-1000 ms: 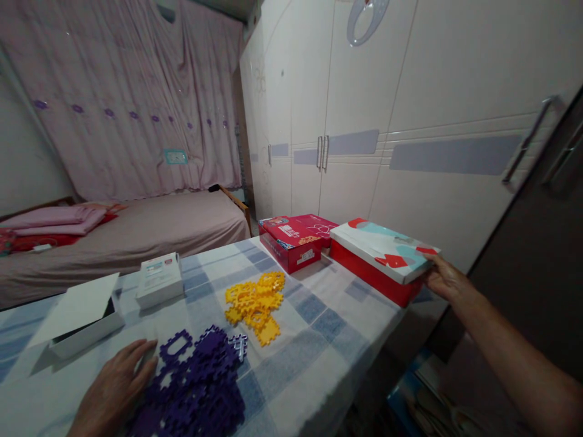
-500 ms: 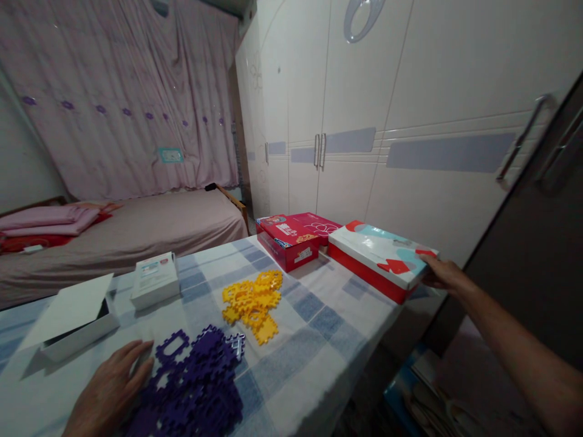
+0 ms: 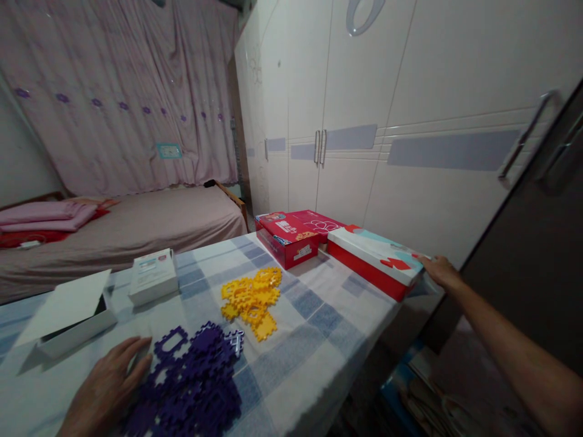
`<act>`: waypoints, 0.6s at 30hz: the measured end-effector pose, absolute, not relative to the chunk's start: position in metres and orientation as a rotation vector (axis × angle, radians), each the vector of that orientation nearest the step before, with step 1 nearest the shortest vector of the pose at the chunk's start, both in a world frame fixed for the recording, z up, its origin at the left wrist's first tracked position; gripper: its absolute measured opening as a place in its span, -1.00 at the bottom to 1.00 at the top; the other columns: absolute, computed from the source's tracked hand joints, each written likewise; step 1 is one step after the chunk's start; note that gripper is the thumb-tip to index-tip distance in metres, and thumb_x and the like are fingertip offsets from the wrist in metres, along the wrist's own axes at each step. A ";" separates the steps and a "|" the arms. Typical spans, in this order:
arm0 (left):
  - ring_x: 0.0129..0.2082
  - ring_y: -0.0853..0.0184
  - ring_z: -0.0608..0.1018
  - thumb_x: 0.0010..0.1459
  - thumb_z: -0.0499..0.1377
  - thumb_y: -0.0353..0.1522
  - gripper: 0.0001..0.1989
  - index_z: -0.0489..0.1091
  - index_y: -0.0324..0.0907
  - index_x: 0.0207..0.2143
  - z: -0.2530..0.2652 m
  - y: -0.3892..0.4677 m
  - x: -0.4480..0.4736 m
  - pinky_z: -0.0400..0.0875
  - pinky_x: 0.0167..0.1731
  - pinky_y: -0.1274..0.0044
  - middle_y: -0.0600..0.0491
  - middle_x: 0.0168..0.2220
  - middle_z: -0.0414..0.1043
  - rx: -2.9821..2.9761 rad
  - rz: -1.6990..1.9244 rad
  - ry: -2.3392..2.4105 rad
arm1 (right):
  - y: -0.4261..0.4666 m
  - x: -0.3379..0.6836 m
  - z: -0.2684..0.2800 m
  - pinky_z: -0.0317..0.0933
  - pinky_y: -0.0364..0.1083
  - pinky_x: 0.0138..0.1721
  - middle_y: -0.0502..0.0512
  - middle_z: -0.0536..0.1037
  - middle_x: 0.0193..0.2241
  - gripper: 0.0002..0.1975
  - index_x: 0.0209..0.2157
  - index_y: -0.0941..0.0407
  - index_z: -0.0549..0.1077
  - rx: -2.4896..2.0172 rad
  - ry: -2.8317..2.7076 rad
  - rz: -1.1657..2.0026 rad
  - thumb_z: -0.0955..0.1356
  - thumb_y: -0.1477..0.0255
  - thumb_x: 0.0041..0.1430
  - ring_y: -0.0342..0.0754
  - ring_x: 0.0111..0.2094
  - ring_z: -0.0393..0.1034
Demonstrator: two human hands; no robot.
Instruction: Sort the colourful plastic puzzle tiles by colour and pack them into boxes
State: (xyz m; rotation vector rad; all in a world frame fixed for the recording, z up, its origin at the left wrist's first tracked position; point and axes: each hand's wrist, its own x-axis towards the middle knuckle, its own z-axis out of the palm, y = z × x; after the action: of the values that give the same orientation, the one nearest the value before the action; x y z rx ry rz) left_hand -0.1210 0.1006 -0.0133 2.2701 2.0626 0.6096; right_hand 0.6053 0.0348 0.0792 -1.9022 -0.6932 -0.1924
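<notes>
**Right hand at the far box, left hand flat by the purple pieces**

From my feed, the left hand (image 3: 107, 391) is cut off at the bottom edge, and I cannot make out the right hand's (image 3: 438, 271) fingertips where they meet the box end, so I cannot tell whether it grips.

The counter (image 3: 314, 340) wears a blue-and-white checked cloth. A bed (image 3: 136, 227) lies beyond it under a pink curtain (image 3: 118, 97), and a white wardrobe (image 3: 410, 91) fills the right.

My right arm reaches straight out; its hand touches the near end of the red box with the patterned lid (image 3: 376, 260) at the counter's right edge. My left hand lies palm down, fingers spread, holding nothing, against the purple puzzle pieces (image 3: 191, 388). Yellow puzzle pieces (image 3: 250, 300) sit just beyond.
</notes>
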 end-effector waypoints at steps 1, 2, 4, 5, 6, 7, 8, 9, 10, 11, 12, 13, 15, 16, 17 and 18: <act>0.02 0.08 0.47 0.03 -0.14 -0.09 -0.41 0.45 -0.25 -0.12 -0.012 0.100 -0.120 0.29 0.09 0.29 -0.21 -0.01 0.45 2.273 0.585 2.066 | 0.033 0.603 0.078 0.17 0.24 -0.22 0.60 0.41 -0.27 -0.71 -0.37 0.19 0.42 -1.972 -0.671 -0.209 0.43 0.33 -0.17 0.39 -0.12 0.34; 0.03 0.08 0.46 0.04 -0.15 -0.09 -0.39 0.44 -0.29 -0.10 -0.011 0.099 -0.120 0.28 0.09 0.29 -0.22 0.00 0.43 2.275 0.563 2.072 | 0.030 0.598 0.077 0.14 0.26 -0.14 0.66 0.37 -0.16 -0.63 -0.24 0.23 0.43 -2.027 -0.670 -0.252 0.40 0.32 -0.10 0.40 -0.03 0.29; 0.04 0.09 0.45 0.07 -0.15 -0.10 -0.38 0.43 -0.31 -0.07 -0.007 0.095 -0.116 0.28 0.10 0.30 -0.23 0.01 0.42 2.275 0.539 2.097 | 0.025 0.583 0.076 0.10 0.24 0.01 0.63 0.29 0.03 -0.50 0.00 0.22 0.35 -2.038 -0.765 -0.432 0.34 0.31 0.00 0.34 0.12 0.18; 0.04 0.10 0.45 0.08 -0.14 -0.11 -0.40 0.44 -0.31 -0.08 -0.005 0.093 -0.113 0.28 0.09 0.31 -0.23 0.02 0.41 2.282 0.529 2.098 | 0.022 0.571 0.075 0.07 0.22 0.06 0.57 0.27 0.08 -0.45 0.08 0.18 0.30 -1.987 -0.849 -0.546 0.32 0.31 0.03 0.30 0.16 0.14; 0.03 0.11 0.45 0.08 -0.13 -0.13 -0.42 0.44 -0.31 -0.08 -0.003 0.090 -0.110 0.28 0.09 0.33 -0.23 0.02 0.41 2.286 0.538 2.103 | 0.021 0.559 0.074 0.04 0.21 0.11 0.50 0.26 0.11 -0.42 0.13 0.13 0.27 -1.901 -0.939 -0.651 0.31 0.31 0.04 0.25 0.19 0.10; 0.04 0.12 0.45 0.09 -0.12 -0.15 -0.44 0.45 -0.31 -0.09 -0.001 0.087 -0.107 0.27 0.10 0.34 -0.22 0.02 0.41 2.279 0.562 2.120 | 0.020 0.544 0.073 0.01 0.19 0.15 0.43 0.25 0.14 -0.40 0.16 0.06 0.24 -1.804 -1.027 -0.729 0.31 0.31 0.04 0.21 0.22 0.07; 0.05 0.14 0.44 0.10 -0.11 -0.17 -0.46 0.44 -0.30 -0.08 0.000 0.085 -0.104 0.26 0.10 0.35 -0.21 0.02 0.40 2.268 0.581 2.131 | 0.021 0.529 0.072 -0.04 0.17 0.19 0.36 0.24 0.16 -0.38 0.19 -0.01 0.21 -1.700 -1.112 -0.778 0.31 0.30 0.05 0.17 0.24 0.04; 0.05 0.15 0.43 0.11 -0.10 -0.19 -0.49 0.44 -0.29 -0.07 0.001 0.083 -0.102 0.26 0.11 0.36 -0.19 0.03 0.40 2.259 0.598 2.138 | 0.022 0.512 0.071 -0.06 0.15 0.21 0.31 0.23 0.17 -0.36 0.21 -0.07 0.18 -1.609 -1.196 -0.781 0.31 0.29 0.05 0.14 0.25 0.02; 0.06 0.16 0.42 0.12 -0.08 -0.21 -0.51 0.44 -0.29 -0.07 0.002 0.081 -0.099 0.25 0.11 0.37 -0.18 0.03 0.39 2.259 0.606 2.130 | 0.025 0.493 0.069 -0.07 0.13 0.23 0.27 0.22 0.19 -0.35 0.22 -0.13 0.14 -1.541 -1.275 -0.741 0.31 0.27 0.06 0.12 0.26 0.00; 0.06 0.17 0.42 0.13 -0.07 -0.24 -0.54 0.44 -0.27 -0.06 0.003 0.080 -0.098 0.25 0.11 0.37 -0.16 0.03 0.39 2.255 0.618 2.133 | 0.030 0.474 0.068 -0.06 0.14 0.23 0.24 0.22 0.18 -0.35 0.23 -0.17 0.12 -1.486 -1.348 -0.674 0.29 0.26 0.08 0.11 0.26 0.01; 0.05 0.19 0.41 0.15 -0.06 -0.26 -0.56 0.43 -0.26 -0.05 0.003 0.078 -0.096 0.25 0.11 0.37 -0.15 0.04 0.39 2.254 0.646 2.139 | 0.035 0.453 0.067 -0.03 0.15 0.22 0.23 0.24 0.17 -0.37 0.23 -0.19 0.12 -1.445 -1.420 -0.589 0.28 0.25 0.09 0.12 0.24 0.04; 0.04 0.20 0.42 0.15 -0.04 -0.28 -0.59 0.43 -0.25 -0.06 0.003 0.077 -0.094 0.25 0.10 0.38 -0.14 0.03 0.39 2.244 0.667 2.147 | 0.042 0.431 0.066 0.03 0.17 0.19 0.22 0.26 0.15 -0.39 0.21 -0.21 0.13 -1.413 -1.488 -0.486 0.27 0.24 0.10 0.14 0.22 0.09; 0.04 0.19 0.41 0.16 -0.02 -0.32 -0.62 0.43 -0.25 -0.06 0.004 0.076 -0.092 0.25 0.11 0.38 -0.14 0.03 0.38 2.231 0.686 2.153 | 0.057 0.383 0.065 0.19 0.21 0.09 0.20 0.32 0.09 -0.44 0.17 -0.20 0.18 -1.353 -1.599 -0.252 0.28 0.23 0.09 0.17 0.12 0.23; 0.05 0.19 0.40 0.16 -0.01 -0.33 -0.63 0.43 -0.25 -0.06 0.004 0.075 -0.090 0.24 0.11 0.38 -0.14 0.04 0.37 2.223 0.688 2.153 | 0.067 0.358 0.065 0.25 0.21 0.02 0.20 0.33 0.07 -0.46 0.15 -0.17 0.21 -1.320 -1.644 -0.126 0.28 0.23 0.09 0.17 0.07 0.28; 0.05 0.19 0.40 0.15 -0.01 -0.34 -0.63 0.42 -0.25 -0.05 0.004 0.074 -0.089 0.24 0.11 0.38 -0.14 0.04 0.37 2.212 0.687 2.155 | 0.077 0.333 0.066 0.29 0.20 -0.03 0.21 0.35 0.05 -0.47 0.12 -0.11 0.23 -1.285 -1.685 -0.010 0.28 0.22 0.08 0.17 0.03 0.31; 0.05 0.19 0.39 0.15 0.00 -0.35 -0.64 0.42 -0.24 -0.05 0.004 0.074 -0.088 0.23 0.11 0.39 -0.13 0.04 0.37 2.199 0.688 2.158 | 0.088 0.306 0.066 0.30 0.20 -0.05 0.23 0.36 0.03 -0.47 0.11 -0.03 0.25 -1.248 -1.733 0.081 0.28 0.21 0.08 0.17 0.01 0.32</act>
State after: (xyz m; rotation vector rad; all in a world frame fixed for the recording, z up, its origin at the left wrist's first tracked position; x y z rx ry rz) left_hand -0.0881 0.0736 0.0038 2.1988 2.1577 0.6884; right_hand 0.3062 0.0878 0.0662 -1.2478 -1.7331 0.0812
